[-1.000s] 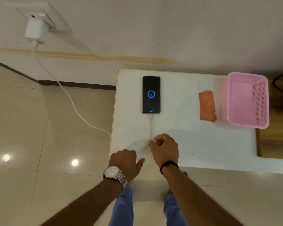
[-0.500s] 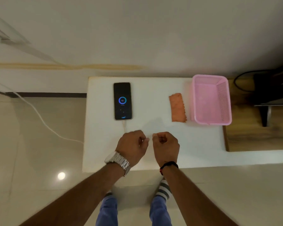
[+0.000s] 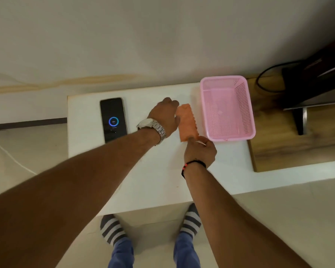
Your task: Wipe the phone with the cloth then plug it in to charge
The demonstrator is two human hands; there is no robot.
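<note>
A black phone [image 3: 113, 118] lies face up at the left of the white table [image 3: 153, 180], its screen showing a blue charging ring. Its lower end is hidden behind my left forearm. An orange cloth [image 3: 187, 122] lies folded between the phone and a pink basket. My left hand [image 3: 164, 115] is at the cloth's far left edge, fingers curled down onto it. At the cloth's near end, my right hand [image 3: 200, 151] pinches it with thumb and fingers.
The pink plastic basket [image 3: 231, 137] stands just right of the cloth. A wooden surface [image 3: 290, 147] with a black device [image 3: 313, 84] and its cord adjoins the table on the right. A white cable [image 3: 15, 161] runs across the floor at left.
Both hands have left the spot near the cable in front of the phone and moved right and forward to the orange cloth. The view has swung to the right.
</note>
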